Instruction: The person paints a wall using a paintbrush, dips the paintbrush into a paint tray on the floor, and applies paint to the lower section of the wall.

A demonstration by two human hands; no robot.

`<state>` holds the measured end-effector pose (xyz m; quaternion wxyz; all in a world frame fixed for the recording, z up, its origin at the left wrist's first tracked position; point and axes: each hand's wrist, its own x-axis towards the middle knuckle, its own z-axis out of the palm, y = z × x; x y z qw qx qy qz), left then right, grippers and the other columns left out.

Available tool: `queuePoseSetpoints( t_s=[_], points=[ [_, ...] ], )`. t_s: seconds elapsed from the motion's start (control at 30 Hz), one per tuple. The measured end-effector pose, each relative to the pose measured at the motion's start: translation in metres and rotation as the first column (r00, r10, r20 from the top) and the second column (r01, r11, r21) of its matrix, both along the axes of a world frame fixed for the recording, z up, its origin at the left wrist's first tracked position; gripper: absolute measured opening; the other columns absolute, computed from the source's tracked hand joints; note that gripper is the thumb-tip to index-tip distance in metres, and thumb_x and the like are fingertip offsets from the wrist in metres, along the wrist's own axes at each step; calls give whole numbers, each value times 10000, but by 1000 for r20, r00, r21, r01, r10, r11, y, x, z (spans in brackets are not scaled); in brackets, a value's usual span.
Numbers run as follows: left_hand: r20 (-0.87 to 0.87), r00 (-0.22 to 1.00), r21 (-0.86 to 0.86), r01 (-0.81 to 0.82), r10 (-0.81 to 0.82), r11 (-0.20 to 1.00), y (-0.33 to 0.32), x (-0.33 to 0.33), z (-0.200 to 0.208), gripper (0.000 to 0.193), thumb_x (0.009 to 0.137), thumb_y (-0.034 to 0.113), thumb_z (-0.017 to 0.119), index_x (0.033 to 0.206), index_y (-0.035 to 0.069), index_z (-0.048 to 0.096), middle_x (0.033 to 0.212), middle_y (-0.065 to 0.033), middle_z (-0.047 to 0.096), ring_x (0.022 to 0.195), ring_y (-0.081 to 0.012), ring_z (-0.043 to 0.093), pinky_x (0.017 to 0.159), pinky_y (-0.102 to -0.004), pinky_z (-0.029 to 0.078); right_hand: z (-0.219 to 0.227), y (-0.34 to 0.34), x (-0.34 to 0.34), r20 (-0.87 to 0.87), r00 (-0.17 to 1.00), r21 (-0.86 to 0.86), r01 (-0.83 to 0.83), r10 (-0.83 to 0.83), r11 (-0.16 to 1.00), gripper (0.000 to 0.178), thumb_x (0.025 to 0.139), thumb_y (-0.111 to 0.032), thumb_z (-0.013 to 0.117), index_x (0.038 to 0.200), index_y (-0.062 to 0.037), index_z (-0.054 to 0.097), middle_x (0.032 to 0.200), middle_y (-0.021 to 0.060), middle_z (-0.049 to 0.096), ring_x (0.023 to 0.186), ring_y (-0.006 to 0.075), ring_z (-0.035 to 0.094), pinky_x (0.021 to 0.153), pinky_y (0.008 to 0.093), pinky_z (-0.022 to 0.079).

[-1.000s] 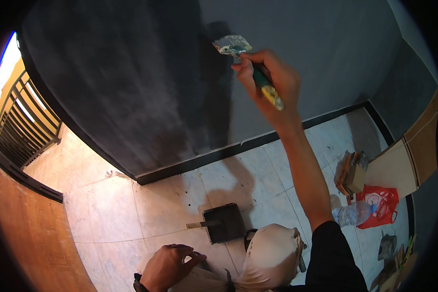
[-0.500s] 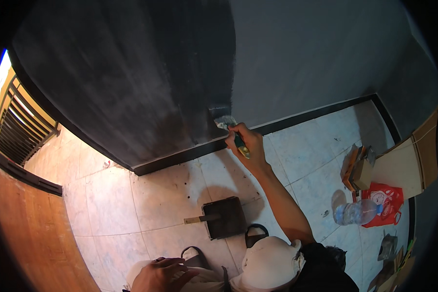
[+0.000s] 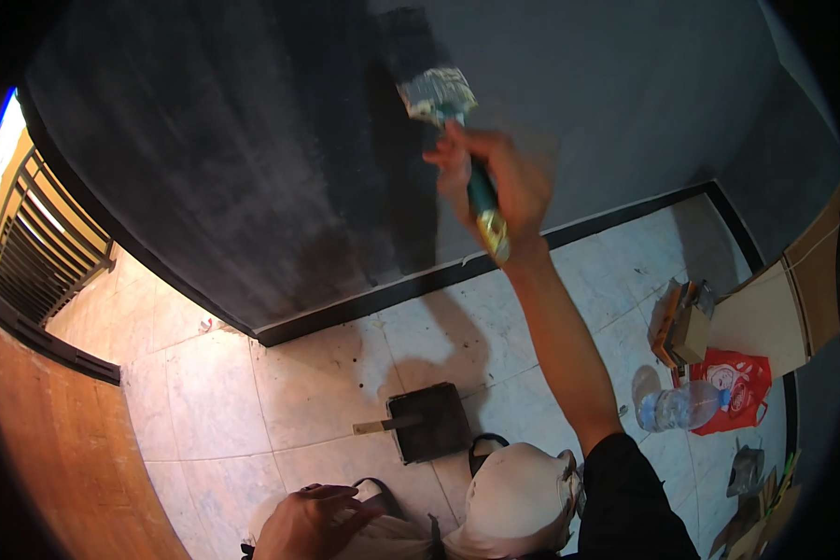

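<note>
My right hand (image 3: pixel 521 182), slightly blurred, is closed round a paintbrush (image 3: pixel 483 194) with a dark green, yellow-ended handle. Its paint-smeared bristles point up toward the grey wall (image 3: pixel 579 103); a darker painted band (image 3: pixel 331 121) spreads to their left. Whether the bristles touch the wall I cannot tell. My left hand (image 3: pixel 306 523) rests on my left knee, its fingers stretched and holding nothing. On the floor ahead of my feet lies a square black paint tray (image 3: pixel 443 434). Across the tray's left edge rests a tool with a light, flat handle (image 3: pixel 371 427).
A black skirting (image 3: pixel 392 287) runs along the wall's foot above the pale tiled floor (image 3: pixel 215 411). To the right are a clear plastic bottle (image 3: pixel 677 408), a red bag (image 3: pixel 742 373), small boxes (image 3: pixel 689 336) and cardboard (image 3: pixel 765 322). A wooden door (image 3: pixel 56 439) stands left, near a railing (image 3: pixel 47 247).
My right hand has moved up and away from the skirting with the paintbrush, its bristles now higher on the wall. The left hand has stayed on the knee.
</note>
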<state>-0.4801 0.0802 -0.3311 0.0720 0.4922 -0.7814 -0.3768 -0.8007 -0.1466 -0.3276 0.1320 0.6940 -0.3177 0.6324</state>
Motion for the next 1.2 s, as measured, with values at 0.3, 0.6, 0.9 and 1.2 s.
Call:
queuePoseSetpoints(
  t_s=[0.3,0.6,0.9,1.2],
  points=[
    [32,999,-7,-14,14,1000,7,0,12,239,903,199,783,958,-32,764,1080,-205,755,882,-389,721,771,-422,586,-142,11,8,140,990,411,-33,-27,911,183,837,-17,751,995,-8,658,761,124,677,618,238,691,585,317,531],
    [13,1000,32,13,-14,999,2,-1,1,240,920,217,767,962,-19,774,1087,-205,754,929,-387,720,809,-419,584,-40,-4,-8,255,966,568,-185,42,802,200,901,-166,751,841,-10,641,577,126,602,551,156,647,530,318,462],
    [-37,998,0,53,-53,999,-12,0,-5,278,910,241,781,949,-35,773,1027,-222,756,888,-398,726,772,-422,590,124,-31,-7,-157,985,98,86,-70,991,166,953,-171,699,894,-18,673,661,67,655,690,152,756,532,272,588],
    [134,989,126,45,-62,991,-17,5,-22,306,926,366,785,947,63,823,1005,-166,788,793,-340,771,762,-350,626,155,-22,-7,-133,965,-508,129,-226,852,179,880,-93,701,728,-54,613,590,54,602,525,155,627,604,276,516]
  ],
)
